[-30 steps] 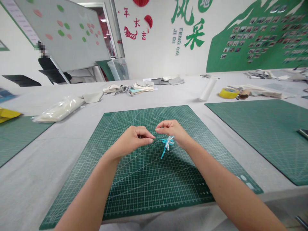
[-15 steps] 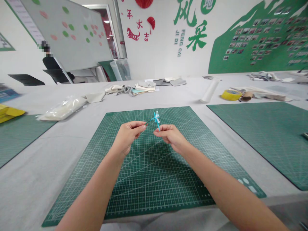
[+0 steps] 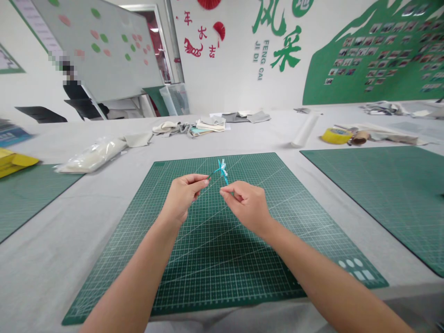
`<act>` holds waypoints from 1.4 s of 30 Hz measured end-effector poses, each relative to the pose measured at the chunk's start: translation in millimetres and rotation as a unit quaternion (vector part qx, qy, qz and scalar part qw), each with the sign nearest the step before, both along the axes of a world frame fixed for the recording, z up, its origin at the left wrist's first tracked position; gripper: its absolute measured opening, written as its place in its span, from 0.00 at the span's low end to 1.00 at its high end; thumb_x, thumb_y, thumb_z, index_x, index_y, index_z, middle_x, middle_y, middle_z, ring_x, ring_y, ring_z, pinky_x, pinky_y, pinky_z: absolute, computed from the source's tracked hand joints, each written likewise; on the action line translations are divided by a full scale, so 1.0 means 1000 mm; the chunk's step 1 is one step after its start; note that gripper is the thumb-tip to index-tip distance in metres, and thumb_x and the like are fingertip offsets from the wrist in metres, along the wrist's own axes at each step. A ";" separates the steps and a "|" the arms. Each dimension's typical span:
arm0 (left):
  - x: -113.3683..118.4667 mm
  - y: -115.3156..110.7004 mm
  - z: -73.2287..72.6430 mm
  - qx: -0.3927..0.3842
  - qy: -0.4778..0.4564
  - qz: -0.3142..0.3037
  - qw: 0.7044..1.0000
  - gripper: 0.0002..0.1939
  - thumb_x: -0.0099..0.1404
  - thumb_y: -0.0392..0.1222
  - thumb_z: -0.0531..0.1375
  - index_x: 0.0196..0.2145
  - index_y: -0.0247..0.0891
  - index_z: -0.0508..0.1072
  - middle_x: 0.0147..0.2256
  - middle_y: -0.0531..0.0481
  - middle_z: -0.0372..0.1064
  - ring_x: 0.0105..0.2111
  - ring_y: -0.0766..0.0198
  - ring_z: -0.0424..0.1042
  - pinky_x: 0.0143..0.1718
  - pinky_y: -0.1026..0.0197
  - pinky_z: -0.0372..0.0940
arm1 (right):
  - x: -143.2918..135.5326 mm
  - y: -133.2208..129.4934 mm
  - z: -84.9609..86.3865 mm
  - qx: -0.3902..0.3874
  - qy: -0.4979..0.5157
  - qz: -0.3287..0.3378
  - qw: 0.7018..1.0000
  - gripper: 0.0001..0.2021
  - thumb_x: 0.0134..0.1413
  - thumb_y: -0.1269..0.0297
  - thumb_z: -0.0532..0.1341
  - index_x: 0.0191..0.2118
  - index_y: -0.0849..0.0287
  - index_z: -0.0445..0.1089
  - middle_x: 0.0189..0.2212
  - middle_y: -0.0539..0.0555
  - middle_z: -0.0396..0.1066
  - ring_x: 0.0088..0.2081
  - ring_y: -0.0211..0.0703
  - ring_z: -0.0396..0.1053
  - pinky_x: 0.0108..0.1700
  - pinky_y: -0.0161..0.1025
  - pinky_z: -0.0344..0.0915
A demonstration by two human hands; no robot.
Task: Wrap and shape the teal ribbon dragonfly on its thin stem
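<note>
Above the green cutting mat [image 3: 211, 259] I hold up a small artificial flower [image 3: 222, 168], light blue with white bead-like bits and a thin dark green stem. My left hand [image 3: 185, 194] pinches the stem between thumb and fingertips, left of the flower's head. On the other side my right hand [image 3: 247, 203] has its thumb and forefinger closed on a blue petal or strip that hangs from the head. The end of that strip is hidden by the fingers.
More cutting mats lie to the right [image 3: 381, 194] and left. Behind are a plastic bag [image 3: 95, 156], cloth pieces [image 3: 210, 124], a white roll [image 3: 307, 129] and a yellow tape roll [image 3: 336, 135]. A person [image 3: 74, 90] sits at the far left.
My right hand has turned, its back rolling upward, and its fingertips sit a little lower. The flower's head has shifted slightly left; my left hand keeps its pinch on the stem.
</note>
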State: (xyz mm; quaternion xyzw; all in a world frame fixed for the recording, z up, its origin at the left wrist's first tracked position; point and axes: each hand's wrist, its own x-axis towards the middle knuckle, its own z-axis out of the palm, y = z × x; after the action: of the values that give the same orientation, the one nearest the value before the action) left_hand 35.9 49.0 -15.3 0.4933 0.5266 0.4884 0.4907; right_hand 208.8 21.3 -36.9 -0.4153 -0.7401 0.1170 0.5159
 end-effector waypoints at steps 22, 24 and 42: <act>0.006 -0.010 0.001 0.182 0.334 -0.202 0.903 0.10 0.58 0.33 0.59 0.31 0.41 0.80 0.28 0.53 0.72 0.32 0.64 0.70 0.35 0.60 0.62 | 0.013 0.014 -0.001 0.059 -0.065 -0.047 0.995 0.08 0.60 0.66 0.59 0.34 0.56 0.75 0.29 0.49 0.76 0.31 0.37 0.72 0.34 0.34 0.64; 0.006 -0.010 0.001 0.196 0.341 -0.209 0.895 0.10 0.58 0.33 0.59 0.31 0.41 0.80 0.28 0.53 0.72 0.32 0.64 0.70 0.35 0.60 0.62 | 0.013 0.015 -0.001 0.043 -0.059 -0.039 0.997 0.07 0.59 0.66 0.59 0.34 0.56 0.75 0.30 0.49 0.77 0.32 0.37 0.72 0.35 0.34 0.63; 0.003 -0.018 0.016 0.171 0.218 -0.234 0.932 0.04 0.59 0.36 0.62 0.29 0.37 0.78 0.27 0.52 0.69 0.27 0.68 0.65 0.29 0.64 0.58 | 0.029 0.044 -0.006 -0.489 0.208 0.172 0.830 0.07 0.36 0.63 0.69 0.23 0.60 0.73 0.13 0.43 0.57 0.17 0.29 0.45 0.20 0.34 0.37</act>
State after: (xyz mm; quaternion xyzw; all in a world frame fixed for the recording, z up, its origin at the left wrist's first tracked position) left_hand 38.4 31.3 0.5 0.7732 0.3993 0.3228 0.3721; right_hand 237.4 65.5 -42.9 -0.4453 -0.5209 0.6338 0.3587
